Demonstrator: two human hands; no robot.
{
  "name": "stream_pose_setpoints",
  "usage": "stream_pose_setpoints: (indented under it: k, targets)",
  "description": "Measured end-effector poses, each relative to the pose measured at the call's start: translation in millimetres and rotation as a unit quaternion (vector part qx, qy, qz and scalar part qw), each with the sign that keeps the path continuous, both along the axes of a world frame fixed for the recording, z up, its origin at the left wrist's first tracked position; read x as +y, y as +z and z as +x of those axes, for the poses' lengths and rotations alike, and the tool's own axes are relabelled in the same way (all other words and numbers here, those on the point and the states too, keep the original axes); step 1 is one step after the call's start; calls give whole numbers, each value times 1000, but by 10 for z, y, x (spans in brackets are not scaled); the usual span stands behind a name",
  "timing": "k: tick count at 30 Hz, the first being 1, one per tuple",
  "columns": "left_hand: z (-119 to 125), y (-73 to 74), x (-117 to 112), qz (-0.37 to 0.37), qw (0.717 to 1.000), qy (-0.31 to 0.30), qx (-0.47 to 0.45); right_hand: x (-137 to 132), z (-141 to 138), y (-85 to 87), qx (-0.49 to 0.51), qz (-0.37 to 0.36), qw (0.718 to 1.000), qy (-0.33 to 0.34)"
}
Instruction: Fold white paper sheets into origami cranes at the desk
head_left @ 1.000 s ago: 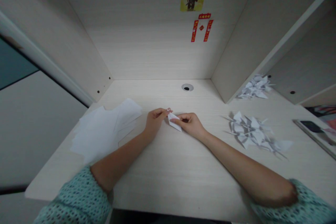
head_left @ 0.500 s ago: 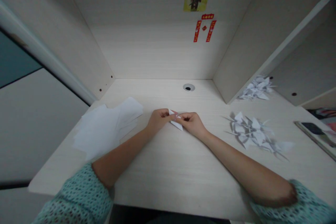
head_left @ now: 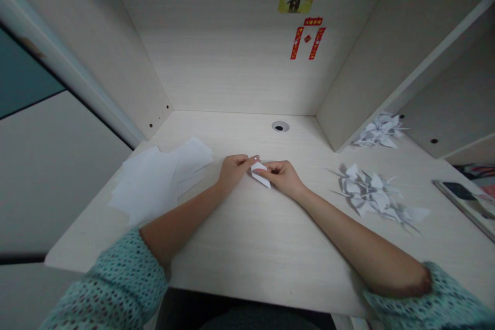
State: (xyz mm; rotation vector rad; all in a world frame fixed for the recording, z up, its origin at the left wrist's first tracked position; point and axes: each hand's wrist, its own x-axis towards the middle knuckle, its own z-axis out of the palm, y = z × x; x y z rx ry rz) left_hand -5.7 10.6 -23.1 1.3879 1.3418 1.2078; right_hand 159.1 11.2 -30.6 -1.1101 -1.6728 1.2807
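Two forearms in mint-green openwork sleeves [head_left: 116, 289] reach across a pale wood-grain tabletop [head_left: 247, 252] and meet near its middle. The left hand [head_left: 234, 172] and right hand [head_left: 282, 176] are close together, their fingers [head_left: 249, 160] curled and pinched shut on a small piece of folded white paper [head_left: 260, 174], held between them just above the tabletop. At 9 o'clock from the hands lies a loose stack of white paper sheets [head_left: 152, 183]. At 3 o'clock sits a heap of folded paper cranes [head_left: 369, 195], with a phone [head_left: 459, 191] on a board beyond it. A smaller crane pile [head_left: 381, 133] lies at 2 o'clock. At 12 o'clock, a cable grommet [head_left: 280, 126] is set in the tabletop, and red paper decorations [head_left: 307, 38] hang on the back panel.
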Motion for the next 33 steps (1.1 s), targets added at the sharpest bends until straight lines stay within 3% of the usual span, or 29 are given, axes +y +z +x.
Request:
stream_pose_setpoints:
  k: [6,14,24,33]
  targets:
    - [11,5,28,11,999,2,-49,10,-1,-9,-7,16,1000,1]
    - [-4,-15,54,11,999,7,-44,34,-14,-35,-1,11,1000,9]
    - [43,27,6,35,996,54,-60,49,-63,-65,41,-20,999,7]
    - [29,-1,24,54,994,68,-65,-6,-86,-68,-12,29,997,-74]
